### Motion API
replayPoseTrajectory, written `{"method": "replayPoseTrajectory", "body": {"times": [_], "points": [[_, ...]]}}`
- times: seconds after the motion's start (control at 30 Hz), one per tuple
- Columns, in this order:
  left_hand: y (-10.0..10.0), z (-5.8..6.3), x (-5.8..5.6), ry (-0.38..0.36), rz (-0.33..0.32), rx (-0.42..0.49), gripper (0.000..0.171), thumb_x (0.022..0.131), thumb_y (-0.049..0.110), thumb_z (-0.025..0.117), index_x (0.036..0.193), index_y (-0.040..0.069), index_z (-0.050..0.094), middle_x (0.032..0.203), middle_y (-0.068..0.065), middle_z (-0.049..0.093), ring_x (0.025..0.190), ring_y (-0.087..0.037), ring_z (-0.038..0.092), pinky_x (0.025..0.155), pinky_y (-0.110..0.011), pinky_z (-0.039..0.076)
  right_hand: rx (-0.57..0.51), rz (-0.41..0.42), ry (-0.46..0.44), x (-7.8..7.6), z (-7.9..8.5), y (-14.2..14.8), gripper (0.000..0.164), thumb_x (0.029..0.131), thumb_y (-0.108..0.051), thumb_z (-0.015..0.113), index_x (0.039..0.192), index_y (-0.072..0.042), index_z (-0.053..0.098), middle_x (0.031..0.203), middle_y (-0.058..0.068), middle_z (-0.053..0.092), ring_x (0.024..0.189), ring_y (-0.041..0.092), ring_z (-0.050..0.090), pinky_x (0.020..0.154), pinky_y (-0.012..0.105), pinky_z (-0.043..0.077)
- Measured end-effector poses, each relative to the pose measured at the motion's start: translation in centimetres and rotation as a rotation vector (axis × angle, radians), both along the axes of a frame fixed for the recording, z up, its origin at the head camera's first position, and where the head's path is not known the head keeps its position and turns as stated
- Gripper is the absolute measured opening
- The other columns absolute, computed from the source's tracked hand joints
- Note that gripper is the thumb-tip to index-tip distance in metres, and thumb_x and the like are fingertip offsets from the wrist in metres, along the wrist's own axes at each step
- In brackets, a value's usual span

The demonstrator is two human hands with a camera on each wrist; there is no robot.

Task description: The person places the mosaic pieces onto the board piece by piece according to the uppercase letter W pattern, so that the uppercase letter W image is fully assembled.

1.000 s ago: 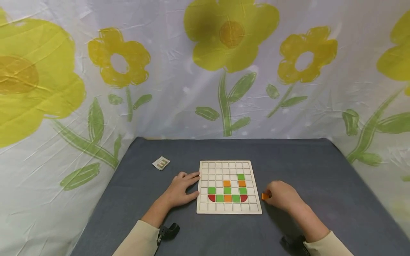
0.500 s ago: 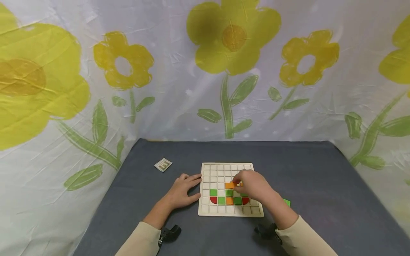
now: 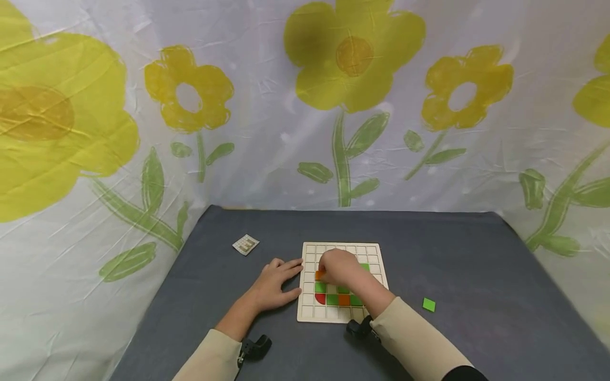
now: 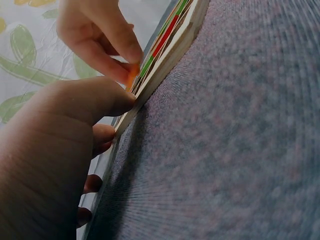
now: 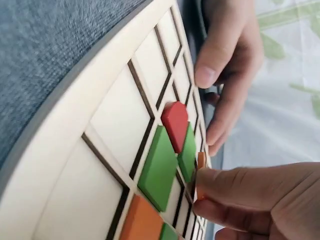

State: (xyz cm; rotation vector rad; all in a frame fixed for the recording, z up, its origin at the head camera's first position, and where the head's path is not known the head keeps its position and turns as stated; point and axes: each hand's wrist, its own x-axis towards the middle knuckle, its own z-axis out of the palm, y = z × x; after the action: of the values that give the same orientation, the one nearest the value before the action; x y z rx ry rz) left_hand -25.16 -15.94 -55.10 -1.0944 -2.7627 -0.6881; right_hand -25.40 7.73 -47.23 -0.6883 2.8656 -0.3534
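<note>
My right hand (image 3: 340, 267) is over the wooden grid board (image 3: 324, 319) and pinches an orange square tile (image 5: 201, 160) between thumb and finger. The tile is in the left part of the grid, just beyond a green square tile (image 3: 320, 287). Nearer to me in that column is a red tile with a rounded corner (image 3: 320, 299). Along the board's left edge rests my left hand (image 3: 272, 286), its fingers extended; the left wrist view has its thumb (image 4: 117, 97) at the rim. The right hand and forearm hide several tiles in the middle and right of the board.
A loose green square tile (image 3: 429, 305) lies on the dark cloth to the right of the board. Towards the back left is a small card with a printed grid pattern (image 3: 245, 244). Behind the table (image 3: 429, 233) hangs a white curtain with yellow flowers (image 3: 267, 159).
The right hand has carried the orange tile from the table right of the board, leftward across the grid to its left part. The loose green tile has come into view. The left hand stays.
</note>
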Motion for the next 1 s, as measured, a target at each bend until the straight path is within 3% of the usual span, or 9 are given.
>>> {"method": "replayPoseTrajectory", "body": {"times": [0.43, 0.87, 1.0], "points": [[0.0, -0.26, -0.22, 0.017, 0.013, -0.02, 0.059, 0.096, 0.039, 0.066, 0.148, 0.013, 0.058, 0.156, -0.001, 0.048, 0.11, -0.022, 0.047, 0.092, -0.048, 0.039, 0.007, -0.05, -0.044, -0.93, -0.77, 0.25, 0.014, 0.082, -0.023, 0.088, 0.095, -0.019, 0.086, 0.093, -0.006, 0.077, 0.086, 0.017, 0.07, 0.075, 0.036, 0.057], [-0.01, -0.28, -0.13, 0.022, 0.014, -0.026, 0.059, 0.096, 0.04, 0.066, 0.148, 0.013, 0.059, 0.156, -0.001, 0.048, 0.11, -0.022, 0.049, 0.092, -0.048, 0.039, 0.007, -0.099, -0.004, -0.83, -1.0, -0.09, 0.012, 0.079, -0.023, 0.091, 0.09, -0.021, 0.086, 0.087, -0.008, 0.076, 0.081, 0.016, 0.069, 0.069, 0.035, 0.056], [-0.09, -0.23, -0.25, 0.032, 0.012, -0.025, 0.059, 0.096, 0.038, 0.067, 0.147, 0.012, 0.059, 0.156, -0.002, 0.049, 0.111, -0.023, 0.049, 0.092, -0.049, 0.039, -0.016, -0.082, -0.017, -0.9, -1.05, 0.0, 0.014, 0.082, -0.022, 0.088, 0.095, -0.019, 0.085, 0.089, -0.006, 0.076, 0.082, 0.017, 0.068, 0.071, 0.036, 0.056]]}}
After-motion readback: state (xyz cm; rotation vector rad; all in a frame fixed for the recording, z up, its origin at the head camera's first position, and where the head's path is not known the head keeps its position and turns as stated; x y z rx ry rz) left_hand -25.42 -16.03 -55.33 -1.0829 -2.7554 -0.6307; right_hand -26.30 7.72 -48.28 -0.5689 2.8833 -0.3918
